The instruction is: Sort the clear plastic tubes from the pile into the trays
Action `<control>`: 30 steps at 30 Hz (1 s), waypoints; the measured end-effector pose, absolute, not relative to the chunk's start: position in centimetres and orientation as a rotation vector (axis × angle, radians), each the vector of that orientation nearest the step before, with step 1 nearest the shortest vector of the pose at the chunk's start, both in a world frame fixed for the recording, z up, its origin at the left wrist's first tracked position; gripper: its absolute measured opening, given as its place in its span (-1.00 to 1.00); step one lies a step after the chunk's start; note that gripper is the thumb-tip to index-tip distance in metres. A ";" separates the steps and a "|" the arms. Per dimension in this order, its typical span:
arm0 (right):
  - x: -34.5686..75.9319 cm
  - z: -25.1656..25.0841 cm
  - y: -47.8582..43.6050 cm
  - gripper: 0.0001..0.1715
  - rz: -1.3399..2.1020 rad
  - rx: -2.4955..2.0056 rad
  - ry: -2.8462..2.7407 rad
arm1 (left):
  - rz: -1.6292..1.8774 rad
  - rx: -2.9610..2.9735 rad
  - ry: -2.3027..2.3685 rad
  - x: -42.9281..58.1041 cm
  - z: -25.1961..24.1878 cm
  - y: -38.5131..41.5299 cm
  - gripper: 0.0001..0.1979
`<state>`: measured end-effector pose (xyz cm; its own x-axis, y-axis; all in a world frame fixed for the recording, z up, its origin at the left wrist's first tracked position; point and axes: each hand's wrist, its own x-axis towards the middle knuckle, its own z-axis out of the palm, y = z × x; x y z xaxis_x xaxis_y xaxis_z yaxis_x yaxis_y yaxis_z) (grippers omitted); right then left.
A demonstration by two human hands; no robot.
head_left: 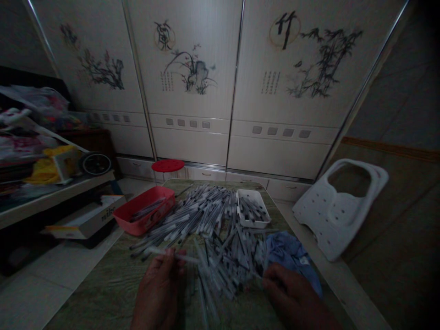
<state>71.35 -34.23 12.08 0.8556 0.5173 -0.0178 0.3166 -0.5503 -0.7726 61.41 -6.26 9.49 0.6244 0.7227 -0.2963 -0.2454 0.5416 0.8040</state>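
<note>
My left hand (pixel 162 279) is closed around a translucent pen barrel (pixel 187 258), which lies nearly level across the fingers. To the right, my right hand (pixel 292 293) pinches a thin stick that looks like a pen refill (pixel 255 274); blur and dim light hide its full length. Between the hands lies a loose heap of clear pen barrels (pixel 206 279) and dark-tipped pieces. Beyond it spreads a larger pile of pens (pixel 202 208) with dark ends. A crumpled blue cloth (pixel 288 252) sits just behind my right hand.
A red plastic basket (pixel 120 224) holding some pens stands at the table's left. At the back right, a white tray (pixel 264 224) contains more pens. Past the wooden-patterned table (pixel 103 293) are a red stool (pixel 168 165), a white folded plastic seat (pixel 338 229) and a cluttered shelf (pixel 51 197).
</note>
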 end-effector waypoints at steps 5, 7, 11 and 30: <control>72.8 10.9 -35.8 -0.63 0.093 -2.396 -0.356 | 0.608 0.813 0.703 61.4 10.1 -6.3 -0.76; 72.8 10.1 -35.3 -0.62 0.068 -2.421 -0.344 | 0.541 0.854 0.676 61.5 10.3 -7.1 -0.74; 72.4 9.3 -34.0 -0.62 0.119 -2.299 -0.419 | 0.410 0.933 0.623 61.6 10.4 -9.2 -0.69; 67.8 9.4 -29.5 -0.41 0.021 -2.038 -0.454 | 0.578 2.027 0.089 60.5 7.8 -13.8 -0.79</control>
